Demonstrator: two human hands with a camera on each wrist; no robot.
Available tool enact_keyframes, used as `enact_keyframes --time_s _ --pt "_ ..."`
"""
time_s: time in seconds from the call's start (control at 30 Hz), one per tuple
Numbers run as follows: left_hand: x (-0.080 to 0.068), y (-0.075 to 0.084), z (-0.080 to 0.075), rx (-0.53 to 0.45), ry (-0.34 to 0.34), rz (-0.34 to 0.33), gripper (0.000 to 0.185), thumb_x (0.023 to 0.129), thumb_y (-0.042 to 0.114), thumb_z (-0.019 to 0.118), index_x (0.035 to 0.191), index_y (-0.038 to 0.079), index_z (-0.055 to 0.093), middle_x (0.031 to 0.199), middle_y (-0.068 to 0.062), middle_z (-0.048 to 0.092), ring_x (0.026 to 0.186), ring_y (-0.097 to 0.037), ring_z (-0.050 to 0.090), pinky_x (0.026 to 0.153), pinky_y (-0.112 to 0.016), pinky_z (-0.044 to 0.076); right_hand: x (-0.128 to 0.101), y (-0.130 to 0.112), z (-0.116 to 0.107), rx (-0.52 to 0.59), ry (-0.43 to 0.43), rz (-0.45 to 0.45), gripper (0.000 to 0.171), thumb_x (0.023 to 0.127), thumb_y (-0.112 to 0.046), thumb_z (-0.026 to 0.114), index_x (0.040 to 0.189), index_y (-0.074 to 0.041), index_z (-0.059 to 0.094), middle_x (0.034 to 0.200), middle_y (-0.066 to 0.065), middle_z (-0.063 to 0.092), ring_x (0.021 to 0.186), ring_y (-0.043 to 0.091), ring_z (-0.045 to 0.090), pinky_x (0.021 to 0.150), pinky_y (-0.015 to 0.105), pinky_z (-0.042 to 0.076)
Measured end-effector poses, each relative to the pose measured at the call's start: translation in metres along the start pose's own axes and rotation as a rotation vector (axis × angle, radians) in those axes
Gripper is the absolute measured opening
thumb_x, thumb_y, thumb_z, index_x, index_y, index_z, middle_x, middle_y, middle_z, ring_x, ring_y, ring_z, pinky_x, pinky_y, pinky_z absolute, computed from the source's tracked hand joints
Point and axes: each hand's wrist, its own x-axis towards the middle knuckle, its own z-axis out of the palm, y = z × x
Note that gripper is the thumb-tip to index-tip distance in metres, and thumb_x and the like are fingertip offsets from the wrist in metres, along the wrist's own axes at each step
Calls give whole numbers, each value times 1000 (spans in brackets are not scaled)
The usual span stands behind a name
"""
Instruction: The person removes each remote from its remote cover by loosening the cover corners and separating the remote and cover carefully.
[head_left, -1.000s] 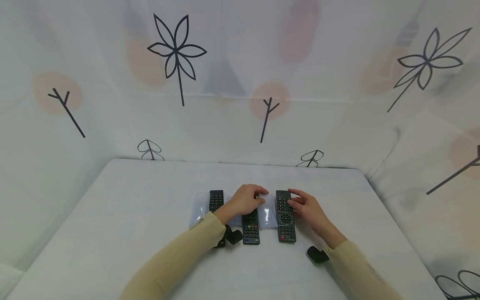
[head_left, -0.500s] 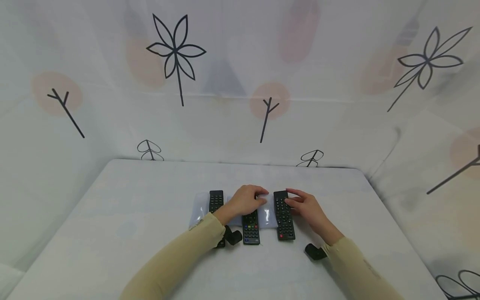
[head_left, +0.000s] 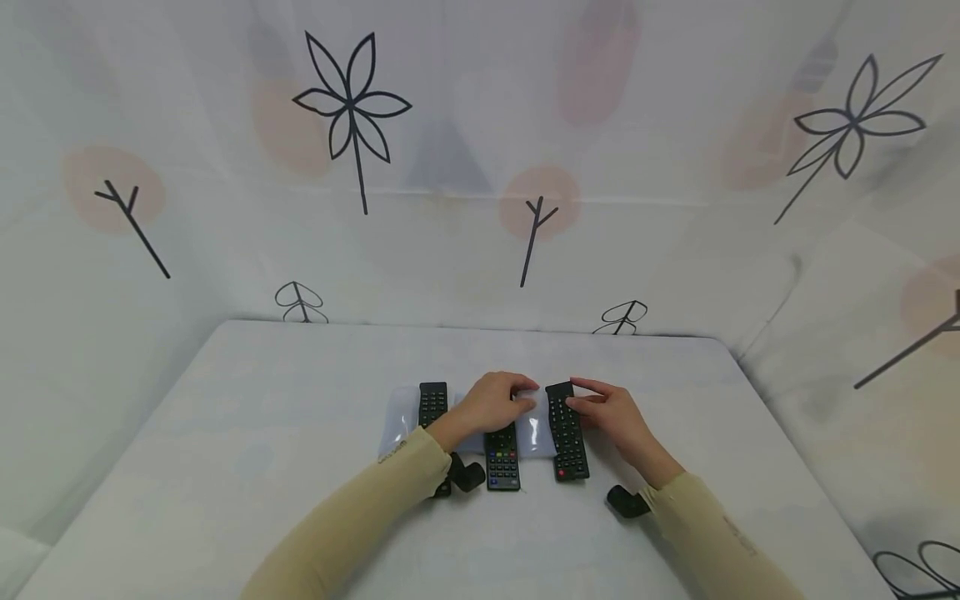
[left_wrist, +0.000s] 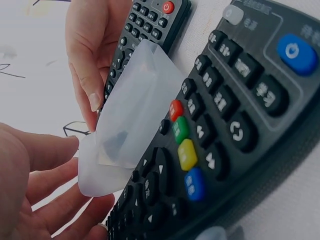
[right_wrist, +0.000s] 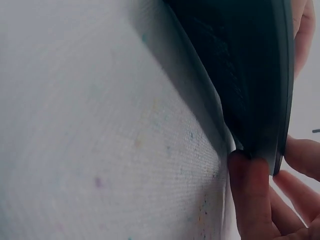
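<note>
My right hand (head_left: 618, 421) pinches the far right edge of a black remote control (head_left: 567, 433) on the right. In the right wrist view, fingers lie along the underside of this remote control (right_wrist: 250, 75), which stands tilted with a shadowed gap above the cloth. My left hand (head_left: 491, 404) hovers over the far end of the middle remote control (head_left: 502, 458), fingers loosely bent. The left wrist view has the left fingers (left_wrist: 55, 210) beside that remote's end and a frosted plastic sleeve (left_wrist: 135, 110). This sleeve (head_left: 535, 433) lies between the middle and right remotes.
A third remote control (head_left: 432, 402) lies at the left, partly hidden by the left forearm. Another clear sleeve (head_left: 400, 412) lies beside it. Black wrist-worn devices (head_left: 628, 502) hang near both cuffs. Everything is on a white-covered table (head_left: 300, 375) before a patterned cloth wall.
The right hand and its remote control have shifted slightly left; the remote's far end has swung left, partly towards the sleeve. My left hand has stayed nearly still.
</note>
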Motion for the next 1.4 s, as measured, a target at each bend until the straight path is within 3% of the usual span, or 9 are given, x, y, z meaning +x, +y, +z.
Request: enact_keyframes --time_s 0.37,0.6,1.03,1.4 --pt "-2 -1 0 -4 -2 1 32 98 25 63 129 17 67 123 0 66 110 -14 60 97 -35 47 -1 0 2 -3 65 6 47 91 -18 73 133 -1 62 117 23 68 92 20 68 81 34 56" --pt "-2 -3 -1 -14 -5 8 32 98 24 64 128 15 67 124 0 66 111 -14 60 98 -35 46 -2 1 1 8 55 -5 42 93 -13 71 132 -1 62 121 22 67 101 25 67 86 37 55" --pt "-1 -6 -1 -16 4 39 32 99 24 63 129 14 66 125 0 66 113 -14 60 97 -33 47 -2 2 2 20 52 -2 40 94 -8 67 133 0 62 123 23 65 104 28 67 85 36 56" --pt "-3 -9 -6 -51 38 6 32 99 25 62 129 14 66 117 4 67 106 -12 60 93 -33 48 -4 5 2 8 72 8 39 94 -5 65 133 -1 61 123 22 65 105 29 65 85 35 55"
